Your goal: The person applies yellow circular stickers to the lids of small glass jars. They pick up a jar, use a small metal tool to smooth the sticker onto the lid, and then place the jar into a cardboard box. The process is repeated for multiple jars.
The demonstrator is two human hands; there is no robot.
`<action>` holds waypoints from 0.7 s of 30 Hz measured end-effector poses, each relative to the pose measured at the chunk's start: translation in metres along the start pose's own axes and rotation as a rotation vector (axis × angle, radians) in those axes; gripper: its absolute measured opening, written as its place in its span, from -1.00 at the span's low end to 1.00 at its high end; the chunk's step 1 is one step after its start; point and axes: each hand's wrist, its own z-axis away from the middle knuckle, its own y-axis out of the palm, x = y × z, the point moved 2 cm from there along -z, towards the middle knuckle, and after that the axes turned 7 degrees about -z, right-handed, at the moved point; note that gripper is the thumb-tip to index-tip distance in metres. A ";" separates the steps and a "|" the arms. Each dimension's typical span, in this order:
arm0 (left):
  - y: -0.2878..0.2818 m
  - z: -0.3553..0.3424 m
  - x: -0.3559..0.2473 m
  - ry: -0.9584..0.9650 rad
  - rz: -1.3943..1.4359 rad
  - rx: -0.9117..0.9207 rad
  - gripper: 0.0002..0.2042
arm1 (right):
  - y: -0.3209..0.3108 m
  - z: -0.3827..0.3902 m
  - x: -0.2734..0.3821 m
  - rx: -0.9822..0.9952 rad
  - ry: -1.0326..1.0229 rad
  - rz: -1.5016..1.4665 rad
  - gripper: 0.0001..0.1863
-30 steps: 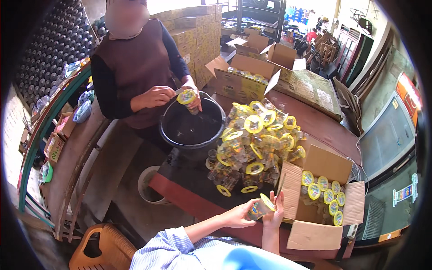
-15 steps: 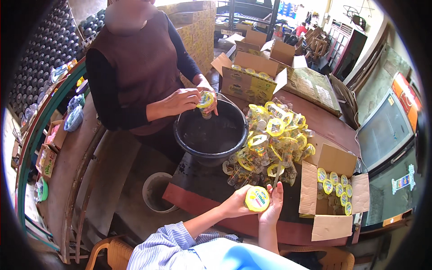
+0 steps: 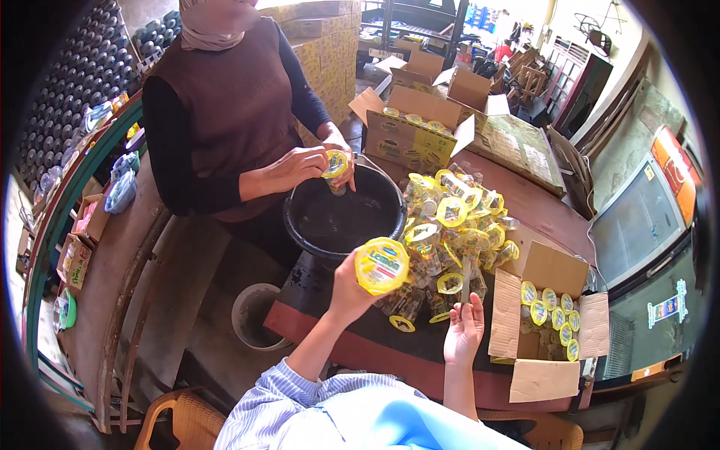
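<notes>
My left hand (image 3: 343, 296) grips a plastic cup with a yellow printed lid (image 3: 381, 264), raised in front of the black bucket (image 3: 302, 237). To its right, my right hand (image 3: 463, 326) holds a narrow blade-like tool (image 3: 466, 277) upright. Beyond it lies a heap of clear cups with yellow rims (image 3: 452, 214) on the dark tabletop. An open cardboard box (image 3: 550, 259) at the right holds several lidded cups (image 3: 538, 313).
Across the table, a person in a brown vest (image 3: 232, 90) holds another cup (image 3: 336, 165) over the bucket. Open boxes (image 3: 409, 133) stand at the back. A white pail (image 3: 241, 315), orange chairs (image 3: 180, 420) and a glass-topped case (image 3: 637, 225) surround the table.
My left hand has lifted the cup up and to the left, apart from my right hand and its tool. The other person's hands moved slightly toward me earlier and are now over the bucket.
</notes>
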 end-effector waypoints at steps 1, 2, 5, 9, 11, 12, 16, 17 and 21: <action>-0.002 -0.001 0.003 0.000 -0.016 -0.029 -0.46 | -0.002 -0.001 0.001 -0.006 0.018 0.003 -0.71; -0.004 -0.002 0.006 0.000 -0.032 -0.056 -0.46 | -0.001 -0.003 0.003 -0.003 0.017 0.032 -0.71; -0.003 -0.007 0.018 -0.021 -0.037 -0.146 -0.47 | 0.002 -0.010 0.012 -0.015 0.009 0.169 -0.70; -0.001 -0.027 0.041 0.031 -0.096 -0.243 -0.56 | 0.007 -0.034 0.018 0.081 -0.021 0.445 -0.70; -0.003 -0.039 0.045 0.073 -0.096 -0.259 -0.57 | 0.023 -0.045 0.021 0.109 -0.004 0.551 -0.72; -0.004 -0.044 0.050 0.086 -0.098 -0.261 -0.57 | 0.031 -0.052 0.020 0.126 0.005 0.603 -0.73; 0.003 -0.061 0.058 0.128 -0.073 -0.274 -0.54 | 0.069 -0.080 0.021 0.308 -0.188 0.910 -0.78; 0.008 -0.065 0.058 0.147 -0.048 -0.302 -0.54 | 0.079 -0.086 0.020 0.358 -0.244 0.967 -0.78; 0.016 -0.074 0.073 0.178 -0.094 -0.347 -0.48 | 0.127 -0.100 0.017 0.613 -0.409 1.126 -0.77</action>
